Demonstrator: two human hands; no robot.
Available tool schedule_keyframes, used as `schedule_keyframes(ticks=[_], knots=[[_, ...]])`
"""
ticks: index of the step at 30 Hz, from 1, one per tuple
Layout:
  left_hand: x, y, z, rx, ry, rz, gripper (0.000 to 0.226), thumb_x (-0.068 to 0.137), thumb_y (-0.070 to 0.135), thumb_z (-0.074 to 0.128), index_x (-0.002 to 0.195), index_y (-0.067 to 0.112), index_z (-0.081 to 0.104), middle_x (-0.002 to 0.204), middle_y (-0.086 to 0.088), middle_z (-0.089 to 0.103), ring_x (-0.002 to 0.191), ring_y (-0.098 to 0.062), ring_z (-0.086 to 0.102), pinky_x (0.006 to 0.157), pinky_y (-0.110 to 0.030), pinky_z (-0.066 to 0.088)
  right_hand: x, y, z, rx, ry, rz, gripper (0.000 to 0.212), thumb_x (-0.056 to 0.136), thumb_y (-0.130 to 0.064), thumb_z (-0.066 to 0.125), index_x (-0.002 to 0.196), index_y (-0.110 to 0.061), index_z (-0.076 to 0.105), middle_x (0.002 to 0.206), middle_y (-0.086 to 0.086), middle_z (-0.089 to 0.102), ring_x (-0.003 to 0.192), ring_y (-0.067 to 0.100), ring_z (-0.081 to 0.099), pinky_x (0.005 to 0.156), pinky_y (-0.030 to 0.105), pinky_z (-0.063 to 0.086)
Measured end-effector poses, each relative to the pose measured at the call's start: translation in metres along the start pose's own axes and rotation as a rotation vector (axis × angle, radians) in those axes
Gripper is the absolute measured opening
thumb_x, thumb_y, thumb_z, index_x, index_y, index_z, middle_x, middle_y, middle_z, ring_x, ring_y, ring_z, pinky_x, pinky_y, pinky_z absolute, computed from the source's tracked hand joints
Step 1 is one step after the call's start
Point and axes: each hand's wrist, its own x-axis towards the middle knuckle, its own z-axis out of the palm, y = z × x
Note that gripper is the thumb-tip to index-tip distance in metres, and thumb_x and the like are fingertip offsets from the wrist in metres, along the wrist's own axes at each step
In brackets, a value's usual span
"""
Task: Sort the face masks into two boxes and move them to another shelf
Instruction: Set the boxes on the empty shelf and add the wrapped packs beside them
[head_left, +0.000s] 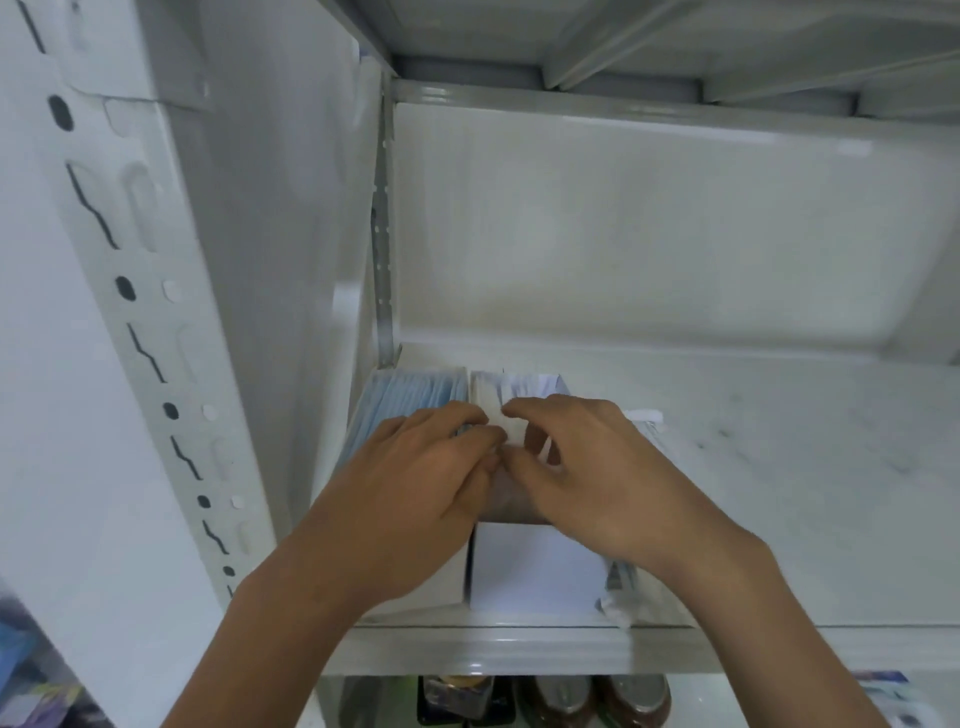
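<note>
Two boxes sit side by side at the shelf's (779, 467) left end, touching. Left box (415, 587) holds blue masks (410, 395), visible at 11 o'clock of the hands. Right box (535, 566) holds white masks (519, 387) at 12 o'clock. Left hand (415, 483) and right hand (597, 473) meet over the right box, fingers curled, both pinching one white mask (506, 434) between them. More masks (623, 577) lie just beside the right box at 4 o'clock, partly hidden by the right wrist.

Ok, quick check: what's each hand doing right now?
Left hand: fingers curled, pinching the white masks in the right box.
Right hand: also curled, pinching the same white masks.
</note>
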Motion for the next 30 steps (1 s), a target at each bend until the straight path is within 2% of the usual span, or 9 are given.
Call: schedule_keyframes(ticks=[3,9,12,15,20,23,25,27,30], knots=[[0.000,0.007,0.000,0.036,-0.004,0.055,0.049,0.102,0.034,0.028,0.141,0.028,0.056,0.145,0.012,0.055,0.134,-0.006,0.047,0.116,-0.033,0.032,-0.016,0.014,-0.006,0.096,0.129,-0.021,0.037,0.099,-0.035,0.046,0.128,-0.026,0.067,0.110,-0.016,0.067,0.104,0.003,0.058,0.090,0.021,0.046],[0.001,0.019,0.003,0.100,-0.070,0.113,0.057,0.097,0.042,0.015,0.123,0.033,0.065,0.125,0.017,0.064,0.121,-0.004,0.052,0.118,-0.034,0.024,-0.039,0.030,-0.003,-0.079,0.021,0.034,0.038,0.101,-0.035,0.047,0.134,-0.027,0.065,0.140,-0.013,0.057,0.134,0.006,0.041,0.108,0.015,0.025],[0.002,0.017,0.000,0.100,-0.010,0.090,0.051,0.100,0.040,0.020,0.113,0.029,0.069,0.117,0.013,0.066,0.111,-0.006,0.058,0.113,-0.033,0.032,-0.046,0.024,0.001,-0.214,0.001,0.098,0.061,0.102,-0.057,0.020,0.148,-0.029,0.049,0.161,-0.006,0.034,0.151,0.012,0.017,0.123,0.025,0.011],[0.005,0.022,0.001,0.049,0.006,0.109,0.044,0.103,0.037,0.026,0.115,0.025,0.067,0.113,0.011,0.066,0.105,-0.007,0.059,0.108,-0.030,0.038,-0.051,0.019,0.005,-0.301,-0.063,0.105,0.077,0.096,-0.062,-0.005,0.147,-0.033,0.045,0.166,-0.003,0.025,0.157,0.017,0.004,0.127,0.036,0.000],[0.009,0.032,0.006,-0.006,-0.080,0.137,0.050,0.097,0.039,0.016,0.115,0.029,0.062,0.114,0.016,0.065,0.106,-0.002,0.057,0.110,-0.029,0.036,-0.056,0.015,0.007,-0.302,-0.052,0.062,0.075,0.097,-0.056,-0.009,0.144,-0.039,0.046,0.161,-0.015,0.035,0.157,0.011,0.000,0.126,0.044,-0.009],[0.010,0.034,0.007,-0.125,-0.098,0.136,0.032,0.103,0.026,0.035,0.127,0.026,0.056,0.125,0.013,0.061,0.108,-0.004,0.057,0.102,-0.029,0.044,-0.055,0.015,0.004,-0.177,-0.027,0.065,0.056,0.103,-0.046,0.006,0.136,-0.037,0.050,0.140,-0.020,0.054,0.150,0.009,0.025,0.126,0.041,-0.003],[0.009,0.033,0.007,-0.178,-0.088,0.125,0.046,0.103,0.022,0.042,0.148,0.032,0.039,0.138,0.016,0.054,0.111,-0.004,0.055,0.096,-0.025,0.047,-0.054,0.017,0.001,-0.073,0.093,0.093,0.044,0.103,-0.035,0.022,0.132,-0.030,0.054,0.119,-0.015,0.062,0.127,0.009,0.048,0.123,0.042,0.019],[0.010,0.035,0.008,-0.183,-0.080,0.140,0.057,0.102,0.021,0.044,0.153,0.038,0.027,0.135,0.016,0.055,0.103,-0.003,0.055,0.086,-0.022,0.049,-0.054,0.020,-0.001,0.004,0.235,0.080,0.032,0.097,-0.031,0.037,0.119,-0.027,0.060,0.103,-0.012,0.065,0.103,0.010,0.056,0.104,0.042,0.041],[0.017,0.042,0.008,-0.188,-0.087,0.147,0.057,0.102,0.019,0.045,0.153,0.036,0.026,0.135,0.012,0.055,0.097,-0.004,0.056,0.082,-0.021,0.049,-0.053,0.022,0.003,0.093,0.271,0.070,0.027,0.097,-0.038,0.040,0.115,-0.031,0.060,0.103,-0.017,0.065,0.102,0.006,0.058,0.095,0.035,0.045]])
